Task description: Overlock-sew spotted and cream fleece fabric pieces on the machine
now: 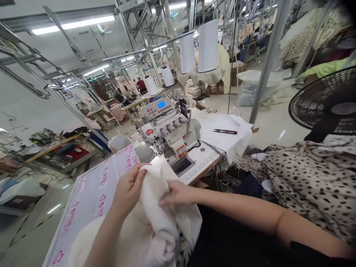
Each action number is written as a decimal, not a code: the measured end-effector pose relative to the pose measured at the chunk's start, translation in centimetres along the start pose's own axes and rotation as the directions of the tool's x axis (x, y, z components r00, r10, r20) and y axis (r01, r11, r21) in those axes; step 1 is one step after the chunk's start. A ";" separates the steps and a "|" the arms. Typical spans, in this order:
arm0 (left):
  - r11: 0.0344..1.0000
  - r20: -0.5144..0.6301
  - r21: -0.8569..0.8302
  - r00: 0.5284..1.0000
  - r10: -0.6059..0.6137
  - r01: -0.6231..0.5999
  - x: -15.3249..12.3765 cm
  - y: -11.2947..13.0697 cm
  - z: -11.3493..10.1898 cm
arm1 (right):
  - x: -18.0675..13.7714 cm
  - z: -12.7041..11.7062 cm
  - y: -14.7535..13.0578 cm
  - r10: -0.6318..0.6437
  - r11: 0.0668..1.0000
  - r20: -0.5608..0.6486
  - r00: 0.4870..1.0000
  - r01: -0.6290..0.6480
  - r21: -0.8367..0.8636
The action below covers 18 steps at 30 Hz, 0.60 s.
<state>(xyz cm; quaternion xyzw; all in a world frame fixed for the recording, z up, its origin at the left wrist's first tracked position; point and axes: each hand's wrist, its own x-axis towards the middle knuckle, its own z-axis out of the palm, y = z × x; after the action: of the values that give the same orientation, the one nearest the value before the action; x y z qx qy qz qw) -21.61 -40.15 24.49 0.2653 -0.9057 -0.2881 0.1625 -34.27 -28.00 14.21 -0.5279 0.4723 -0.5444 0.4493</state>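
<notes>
Head-camera view of a sewing station. The left hand point(129, 187) is closed around a raised fold of cream-white fabric point(155, 218), its fingers curled over the top of the fold. The right hand point(178, 194) lies against the same fabric with its fingers extended and slightly curved; whether it pinches the cloth cannot be told. The bunched fabric sits between the hands, in front of the tabletop point(201, 163) and drooping toward the person's lap. Just beyond it stands an overlock sewing machine point(167, 129), fed from tall white thread cones point(208, 46) overhead. To the left lies a long white sheet with pink print point(94, 196). Black-handled thread snips point(225, 131) rest on a folded white cloth point(217, 128) behind the machine. Leopard-spotted fabric point(294, 178) is heaped at right, beside a black fan point(330, 102), and further sewing stations point(122, 100) extend into the background.
</notes>
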 end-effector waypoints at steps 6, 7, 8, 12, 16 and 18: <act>0.968 0.151 -0.150 0.972 -0.179 0.202 2.8 -1.2 0.4 | -3.8 1.1 0.8 0.221 0.809 0.087 0.971 -0.232 0.540; 0.962 0.201 -0.166 0.963 -0.182 0.216 3.2 -1.4 0.8 | -4.2 0.7 0.7 0.228 0.790 0.026 0.973 -0.200 0.580; 0.964 0.226 -0.154 0.958 -0.177 0.215 3.6 -1.7 1.3 | -4.4 0.4 0.7 0.225 0.814 -0.044 0.973 -0.163 0.557; 0.987 0.124 0.026 0.979 -0.159 0.157 4.3 -2.7 3.4 | -5.5 0.0 2.8 0.135 0.991 -0.278 0.951 -0.126 0.053; 0.978 0.081 0.175 0.989 -0.127 0.112 5.0 -2.8 4.2 | -6.1 -0.2 5.1 -0.045 0.890 -0.260 0.965 -0.079 -0.449; 0.969 0.068 0.217 0.989 -0.133 0.116 5.6 -2.7 4.3 | -5.7 -1.0 5.5 -0.234 0.765 -0.257 0.938 0.015 -0.644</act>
<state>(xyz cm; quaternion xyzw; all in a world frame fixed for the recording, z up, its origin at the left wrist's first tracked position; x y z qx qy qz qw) -26.95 -43.37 20.29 0.3254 -0.9187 -0.2099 0.0777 -35.15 -23.21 7.88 -0.5823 0.6577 -0.4613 0.1245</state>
